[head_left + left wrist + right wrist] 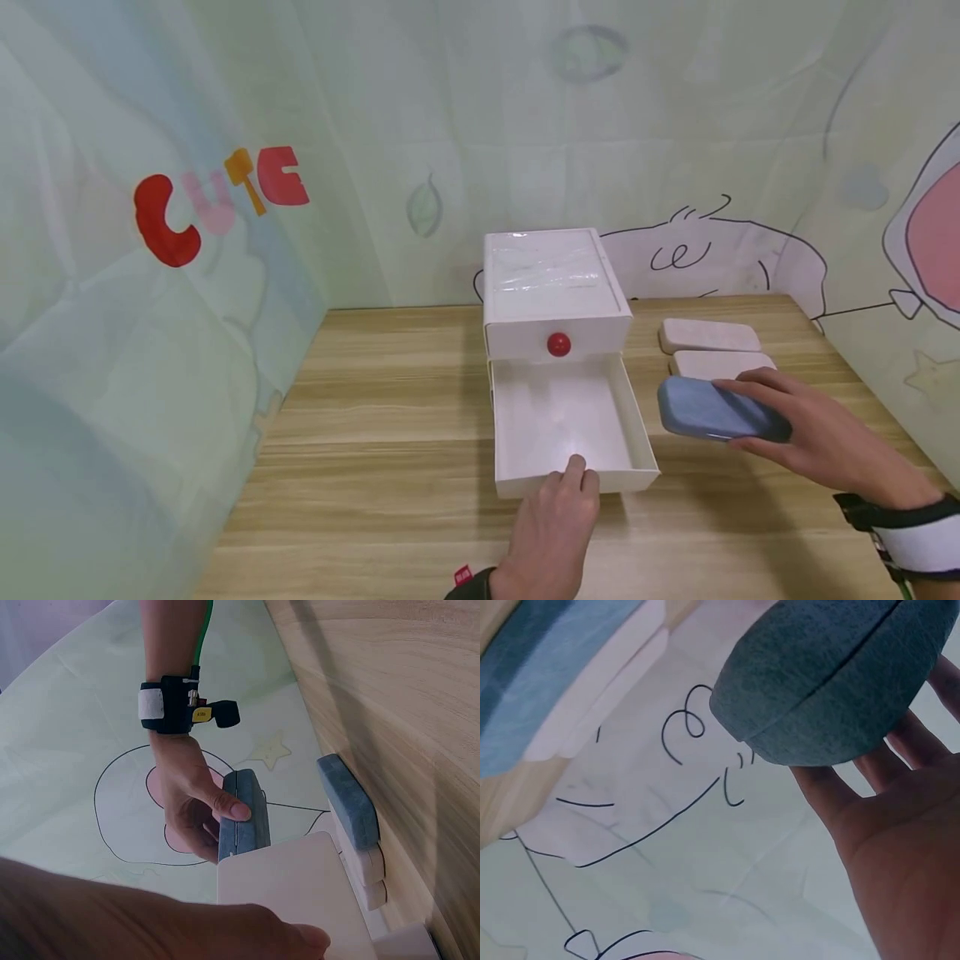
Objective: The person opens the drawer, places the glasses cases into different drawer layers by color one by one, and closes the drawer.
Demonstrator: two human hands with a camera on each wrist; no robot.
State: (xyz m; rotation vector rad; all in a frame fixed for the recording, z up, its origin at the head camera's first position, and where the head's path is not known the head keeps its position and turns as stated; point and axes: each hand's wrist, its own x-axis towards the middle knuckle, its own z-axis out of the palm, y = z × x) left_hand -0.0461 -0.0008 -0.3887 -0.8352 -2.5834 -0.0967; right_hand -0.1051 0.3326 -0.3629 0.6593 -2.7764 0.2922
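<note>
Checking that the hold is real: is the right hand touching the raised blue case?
Touching. The left wrist view shows the right hand with its thumb laid across the blue case at its seam.

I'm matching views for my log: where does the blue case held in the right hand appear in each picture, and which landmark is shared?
Head: the blue case is right of centre, in the right hand, beside the open drawer.
Left wrist: near the centre.
Right wrist: upper right, cut off by the top edge.
Shared landmark: pale cases, lower right in left wrist, upper left in right wrist.
</note>
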